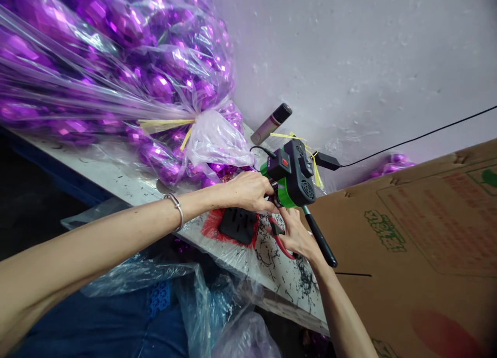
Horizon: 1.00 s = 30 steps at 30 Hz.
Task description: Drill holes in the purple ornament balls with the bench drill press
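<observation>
My left hand (250, 190), with a metal bracelet at the wrist, reaches to the near side of a green and black machine (301, 176) with a red switch. Its fingers are pinched at a small dark purple piece (275, 195), too hidden to name. Close beside it, my right hand (295, 232) is closed around red-handled scissors (282, 245); their blades do not show. The fingertips of both hands meet just under the machine. A black slotted pad (238, 225) lies on a red sheet (209, 227) below my left wrist.
A big clear bag of shiny purple faceted balls (163, 83), tied with yellow ribbon, fills the upper left. Behind the machine stands a bottle (271, 124). A cardboard box (419, 244) blocks the right. A black cord (419, 137) crosses the wall. Black scraps litter the table (267, 267).
</observation>
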### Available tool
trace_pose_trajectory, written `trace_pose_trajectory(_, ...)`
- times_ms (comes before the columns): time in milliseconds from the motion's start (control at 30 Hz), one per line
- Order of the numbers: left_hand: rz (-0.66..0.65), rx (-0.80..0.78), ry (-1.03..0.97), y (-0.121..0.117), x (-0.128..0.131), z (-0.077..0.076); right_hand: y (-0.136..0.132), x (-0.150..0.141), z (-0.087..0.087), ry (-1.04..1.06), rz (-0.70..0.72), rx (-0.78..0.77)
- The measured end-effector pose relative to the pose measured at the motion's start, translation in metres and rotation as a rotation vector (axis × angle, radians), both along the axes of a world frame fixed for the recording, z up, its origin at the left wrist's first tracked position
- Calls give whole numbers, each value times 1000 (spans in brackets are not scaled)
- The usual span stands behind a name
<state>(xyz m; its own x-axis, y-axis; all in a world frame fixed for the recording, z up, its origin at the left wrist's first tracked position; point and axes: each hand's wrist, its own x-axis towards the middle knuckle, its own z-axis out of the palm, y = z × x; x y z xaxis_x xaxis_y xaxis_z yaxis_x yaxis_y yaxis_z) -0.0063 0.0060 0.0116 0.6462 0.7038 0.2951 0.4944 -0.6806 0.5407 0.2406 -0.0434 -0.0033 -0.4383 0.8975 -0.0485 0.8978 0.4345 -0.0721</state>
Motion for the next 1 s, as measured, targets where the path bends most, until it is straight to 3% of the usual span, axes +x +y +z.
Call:
trace_pose_trajectory(667,-3,-8,-71,2,1,-5,-6,-4,2,141,-40,-26)
trace_pose_trajectory(900,-8,5,-122,4,2,-7,-31,-17,-7,227,-234,-30)
trace_pose_trajectory(1000,-16,13,-101,4,2,-6,-19,-7,-3,159,-139,16)
